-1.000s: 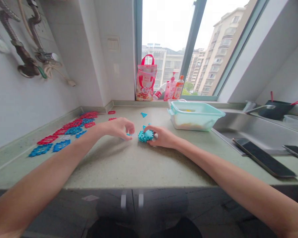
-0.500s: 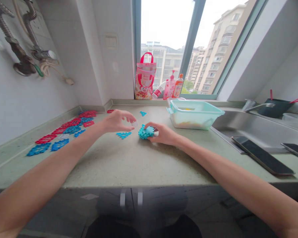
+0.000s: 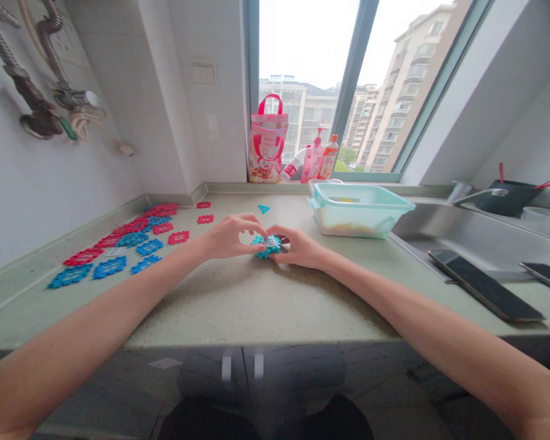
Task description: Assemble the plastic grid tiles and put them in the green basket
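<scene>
A small blue assembly of notched plastic pieces [image 3: 267, 247] rests on the counter between my two hands. My right hand [image 3: 297, 245] is wrapped round its right side. My left hand [image 3: 236, 236] is at its upper left, thumb and fingertips closed together on a small clear piece with dark marks [image 3: 270, 241] at the top of the assembly. A blue triangular piece [image 3: 264, 209] lies behind the hands. Red pieces [image 3: 178, 237] and blue pieces [image 3: 110, 267] are spread flat over the left side of the counter.
A light teal plastic container [image 3: 357, 225] stands right of my hands, beside the metal sink [image 3: 467, 238]. Two phones lie near the sink; the nearer phone [image 3: 483, 284] is by the counter's edge. A pink bag [image 3: 268, 150] and several bottles stand at the window.
My left hand has moved right with the clear piece, from beside the assembly onto its top. Red and blue pieces formerly behind my left arm now show. My right hand stays on the assembly.
</scene>
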A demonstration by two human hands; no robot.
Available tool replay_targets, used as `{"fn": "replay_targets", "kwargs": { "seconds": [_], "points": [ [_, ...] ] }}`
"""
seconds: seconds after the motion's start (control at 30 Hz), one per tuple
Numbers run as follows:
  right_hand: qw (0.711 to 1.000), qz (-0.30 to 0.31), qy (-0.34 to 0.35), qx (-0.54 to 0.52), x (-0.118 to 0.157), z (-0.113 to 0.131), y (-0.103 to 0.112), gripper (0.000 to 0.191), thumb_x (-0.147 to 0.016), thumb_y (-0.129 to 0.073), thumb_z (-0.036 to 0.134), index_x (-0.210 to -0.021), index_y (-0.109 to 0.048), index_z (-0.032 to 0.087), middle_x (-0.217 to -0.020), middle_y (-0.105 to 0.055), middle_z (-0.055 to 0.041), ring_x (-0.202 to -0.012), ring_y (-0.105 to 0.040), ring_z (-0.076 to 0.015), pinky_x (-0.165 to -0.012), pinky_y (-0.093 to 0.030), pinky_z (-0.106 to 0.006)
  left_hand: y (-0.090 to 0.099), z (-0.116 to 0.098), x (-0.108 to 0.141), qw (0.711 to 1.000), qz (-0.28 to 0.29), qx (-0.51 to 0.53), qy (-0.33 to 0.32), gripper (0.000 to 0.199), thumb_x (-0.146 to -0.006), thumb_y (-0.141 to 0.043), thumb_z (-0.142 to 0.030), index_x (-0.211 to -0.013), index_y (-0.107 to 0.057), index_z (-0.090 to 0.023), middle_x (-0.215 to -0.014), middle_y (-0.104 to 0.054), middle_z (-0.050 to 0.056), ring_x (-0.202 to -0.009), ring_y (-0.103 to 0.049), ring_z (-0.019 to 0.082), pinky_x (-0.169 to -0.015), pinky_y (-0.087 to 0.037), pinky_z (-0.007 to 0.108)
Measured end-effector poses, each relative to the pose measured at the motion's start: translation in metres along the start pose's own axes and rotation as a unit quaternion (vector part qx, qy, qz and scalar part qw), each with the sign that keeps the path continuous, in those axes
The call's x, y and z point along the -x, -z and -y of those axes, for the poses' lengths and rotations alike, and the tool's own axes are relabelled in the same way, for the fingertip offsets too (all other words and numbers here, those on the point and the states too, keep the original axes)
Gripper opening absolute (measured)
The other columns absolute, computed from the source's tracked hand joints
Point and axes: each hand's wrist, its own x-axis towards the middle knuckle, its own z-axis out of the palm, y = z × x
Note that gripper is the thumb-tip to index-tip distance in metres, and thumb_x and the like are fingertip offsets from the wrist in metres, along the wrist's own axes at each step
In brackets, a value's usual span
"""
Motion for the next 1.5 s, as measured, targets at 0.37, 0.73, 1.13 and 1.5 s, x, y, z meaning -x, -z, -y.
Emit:
{"fn": "replay_targets", "kwargs": {
  "seconds": [0.37,0.73,1.13,1.5],
  "points": [
    [0.995,-0.066,-0.006,0.071,-0.003,0.005,0.032,0.040,-0.078,-0.077,0.023,-0.116,-0.068,0.023,-0.106,-0.073,-0.0023,-0.091,-0.068,-0.0187,-0.090,-0.056,-0.034,0.009,0.036,0.008,0.988,-0.097,-0.039,0.109,0.040,-0.094,-0.061,-0.054,-0.107,-0.077,-0.020,-0.105,-0.074,0.007,-0.094,-0.068,0.022,-0.088,-0.051,0.036],
    [0.881,-0.297,-0.198,0.311,0.023,0.005,0.168,0.038,-0.076,-0.083,0.028,-0.113,-0.073,0.024,-0.093,-0.073,-0.0069,-0.081,-0.068,-0.0264,-0.085,-0.055,-0.050,-0.002,0.072,0.017,0.981,-0.031,-0.113,0.157,0.039,-0.083,-0.069,-0.057,-0.097,-0.079,-0.022,-0.099,-0.074,0.006,-0.095,-0.066,0.023,-0.089,-0.047,0.034],
    [0.845,-0.358,0.037,0.395,0.020,0.015,0.145,0.025,-0.094,-0.062,0.028,-0.117,-0.072,0.026,-0.125,-0.073,-0.0100,-0.124,-0.062,-0.0334,-0.111,-0.046,-0.058,0.034,0.083,0.022,0.980,-0.075,-0.148,0.110,0.032,-0.092,-0.061,-0.044,-0.111,-0.077,-0.024,-0.101,-0.074,0.007,-0.100,-0.064,0.024,-0.100,-0.045,0.037],
    [0.978,0.059,-0.042,0.197,-0.004,-0.033,0.008,0.052,-0.099,-0.062,0.054,-0.145,-0.064,0.030,-0.160,-0.050,-0.0149,-0.148,-0.047,-0.0371,-0.122,-0.037,-0.060,0.003,0.075,0.026,0.989,0.072,-0.069,0.105,0.057,-0.101,-0.048,-0.060,-0.140,-0.065,-0.023,-0.138,-0.066,0.012,-0.128,-0.060,0.028,-0.112,-0.043,0.041]
  ]
}}
